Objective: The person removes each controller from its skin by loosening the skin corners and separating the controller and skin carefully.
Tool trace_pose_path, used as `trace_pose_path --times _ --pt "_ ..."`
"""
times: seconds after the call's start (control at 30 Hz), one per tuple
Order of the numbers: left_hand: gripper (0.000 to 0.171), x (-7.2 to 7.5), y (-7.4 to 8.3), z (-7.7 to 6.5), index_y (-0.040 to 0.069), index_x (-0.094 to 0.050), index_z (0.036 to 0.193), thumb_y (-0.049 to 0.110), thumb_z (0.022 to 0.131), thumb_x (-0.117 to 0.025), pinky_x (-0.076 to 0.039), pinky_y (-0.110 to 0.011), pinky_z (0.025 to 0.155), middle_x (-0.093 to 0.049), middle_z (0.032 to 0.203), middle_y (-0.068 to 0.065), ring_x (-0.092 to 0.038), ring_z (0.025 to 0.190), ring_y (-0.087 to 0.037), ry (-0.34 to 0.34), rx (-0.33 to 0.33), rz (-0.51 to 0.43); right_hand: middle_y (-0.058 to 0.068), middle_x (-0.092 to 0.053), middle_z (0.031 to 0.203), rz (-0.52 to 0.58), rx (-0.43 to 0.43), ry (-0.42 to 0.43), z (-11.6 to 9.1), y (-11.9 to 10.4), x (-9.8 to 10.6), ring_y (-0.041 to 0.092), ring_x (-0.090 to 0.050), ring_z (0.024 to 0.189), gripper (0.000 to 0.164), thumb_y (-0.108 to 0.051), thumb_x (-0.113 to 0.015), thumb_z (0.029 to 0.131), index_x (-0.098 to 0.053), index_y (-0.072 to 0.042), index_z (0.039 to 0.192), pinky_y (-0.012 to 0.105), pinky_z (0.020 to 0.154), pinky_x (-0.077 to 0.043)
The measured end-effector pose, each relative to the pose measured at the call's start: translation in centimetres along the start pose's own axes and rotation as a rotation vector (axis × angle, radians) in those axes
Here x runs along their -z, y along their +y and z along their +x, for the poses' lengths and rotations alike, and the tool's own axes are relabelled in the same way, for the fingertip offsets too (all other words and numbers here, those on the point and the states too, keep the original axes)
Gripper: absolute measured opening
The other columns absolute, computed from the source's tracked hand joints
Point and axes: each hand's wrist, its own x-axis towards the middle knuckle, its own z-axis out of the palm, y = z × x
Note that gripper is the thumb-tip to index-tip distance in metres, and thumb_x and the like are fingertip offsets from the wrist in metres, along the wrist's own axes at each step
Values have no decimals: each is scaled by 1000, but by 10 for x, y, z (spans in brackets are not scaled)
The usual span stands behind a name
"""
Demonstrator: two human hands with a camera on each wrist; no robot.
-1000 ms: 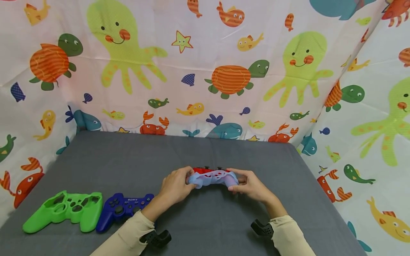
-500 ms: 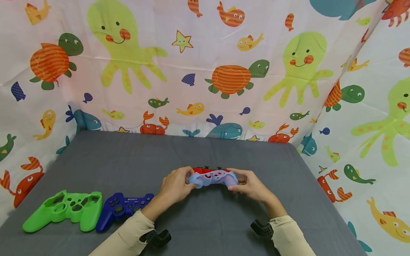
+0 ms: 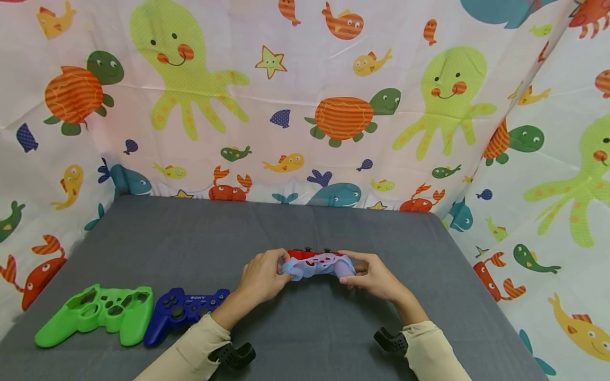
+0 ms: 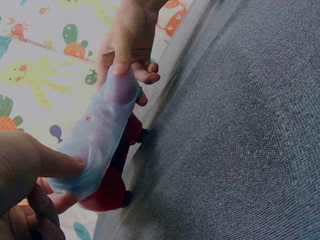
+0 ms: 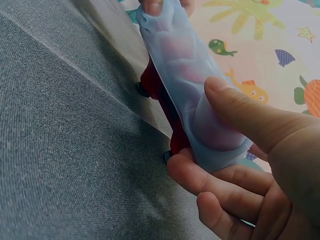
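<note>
A red game controller (image 3: 305, 254) is held up over the middle of the table, tilted, with a translucent light-blue silicone cover (image 3: 310, 268) stretched over its handles. My left hand (image 3: 262, 278) grips the left handle, thumb pressing on the wrinkled cover (image 4: 92, 160) in the left wrist view. The opposite handle is in my right hand (image 3: 374, 275), pinched between thumb and fingers. In the right wrist view the cover (image 5: 180, 60) lies in folds, and the controller's red body (image 5: 180, 137) with its black sticks stays bare along one side. Its far face is hidden.
On the left of the grey-covered table (image 3: 324, 338) lie a green controller cover (image 3: 131, 329) with cut-out holes and a dark blue Sony controller (image 3: 157, 323), side by side. My left forearm overlaps the blue one. A printed sea-animal curtain (image 3: 295, 79) encloses the back and sides.
</note>
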Motion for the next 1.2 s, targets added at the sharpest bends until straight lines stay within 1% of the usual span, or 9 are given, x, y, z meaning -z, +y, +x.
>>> trace_pose_path --times 0.3,0.57,0.73,0.9,1.07,1.2 --pt "17 0 1 1 20 -66 89 17 81 -80 -32 -30 48 -51 67 5 -46 57 -13 14 -11 7 20 -70 78 -8 -16 0 1 -3 1 30 -65 66 63 -14 -77 90 -50 -4 147 27 55 -50" --pt "16 0 0 -1 21 -63 86 17 82 -79 -33 -30 49 -49 65 5 -45 56 -13 21 -17 23 14 -71 80 -33 -38 11 2 -1 -2 32 -66 68 64 -16 -78 90 -51 -5 147 25 57 -51" --pt "16 0 2 -2 21 -64 87 16 82 -78 -33 -30 50 -50 66 6 -45 56 -12 10 -17 22 13 -71 81 -38 -46 13 2 0 -2 33 -67 70 65 -16 -78 90 -50 -6 148 25 58 -51" --pt "14 1 7 -5 19 -65 88 15 82 -78 -35 -30 51 -53 69 6 -47 57 -12 -32 -27 7 12 -71 83 -35 -48 7 1 1 -1 32 -67 70 64 -16 -77 91 -50 -5 148 25 59 -51" --pt "15 1 11 -7 20 -65 85 15 81 -78 -37 -29 53 -57 73 7 -50 60 -11 -50 -37 5 11 -70 83 -31 -45 0 0 1 -1 32 -66 70 62 -16 -76 92 -50 -5 147 25 58 -51" --pt "13 1 15 -10 19 -70 92 17 83 -80 -41 -29 56 -66 79 7 -54 65 -9 -53 -49 20 13 -70 82 -28 -41 -3 -1 1 -1 34 -66 70 62 -16 -75 92 -50 -5 148 26 59 -52"
